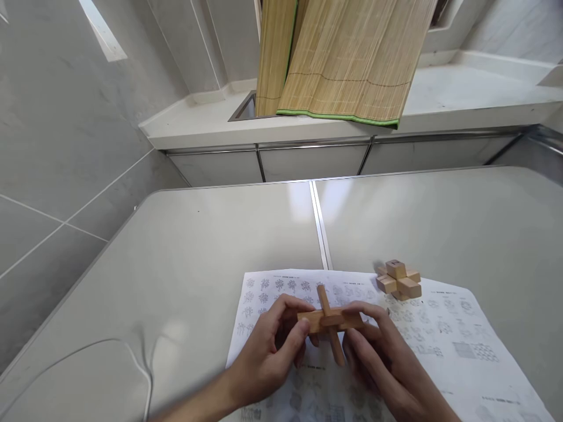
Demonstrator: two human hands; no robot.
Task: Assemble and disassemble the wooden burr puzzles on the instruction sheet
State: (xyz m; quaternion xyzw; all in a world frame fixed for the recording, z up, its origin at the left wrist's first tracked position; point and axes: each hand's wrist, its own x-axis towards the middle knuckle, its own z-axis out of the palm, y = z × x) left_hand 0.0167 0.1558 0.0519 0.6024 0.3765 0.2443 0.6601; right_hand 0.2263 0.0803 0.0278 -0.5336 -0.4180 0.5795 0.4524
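Above a printed paper sheet (444, 363), both hands hold a group of crossed wooden pieces (331, 321). My left hand (275, 346) pinches the left end of the horizontal piece between thumb and fingers. My right hand (382, 351) grips the right end, its index finger along the top. A thin stick passes through the middle, its upper end tilted slightly left. The undersides of the pieces are hidden. To the upper right, an assembled wooden block puzzle (399, 280) rests on the sheet's top edge, touched by neither hand.
The pale table (197, 246) has a metal seam (320, 225) down its middle. A white cable (147, 375) lies at the lower left. Beyond the table, a bamboo mat (352, 64) hangs over a white counter (197, 132) beside a sink (247, 109).
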